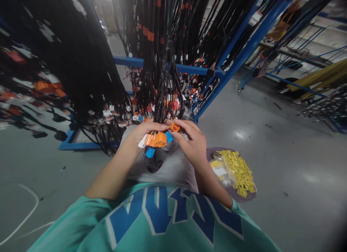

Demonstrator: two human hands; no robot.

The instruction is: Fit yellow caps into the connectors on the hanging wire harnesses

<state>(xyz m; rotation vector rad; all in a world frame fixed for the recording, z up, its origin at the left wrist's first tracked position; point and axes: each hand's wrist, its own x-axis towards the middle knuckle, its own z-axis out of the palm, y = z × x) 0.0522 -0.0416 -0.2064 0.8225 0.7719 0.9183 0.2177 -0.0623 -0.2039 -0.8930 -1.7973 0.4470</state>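
Above my lap, my left hand (143,133) is closed round the end of a black wire harness (162,105). Large orange connectors (156,139), a white one and a blue connector (150,152) stick out below its thumb. My right hand (191,138) pinches a small orange connector (174,127) between thumb and fingers, its open face toward me. Another blue connector (169,137) sits between the two hands, just under the right thumb. Both hands are close together, and some fingertips are hidden behind the connectors and wires.
Bundles of black harnesses (94,64) with white, red and orange connectors hang from a blue metal rack (230,57) ahead. On the floor to my right is a tub (253,196) with yellow plastic pieces (238,169) and a clear bag (225,172). A further rack stands at the upper right.
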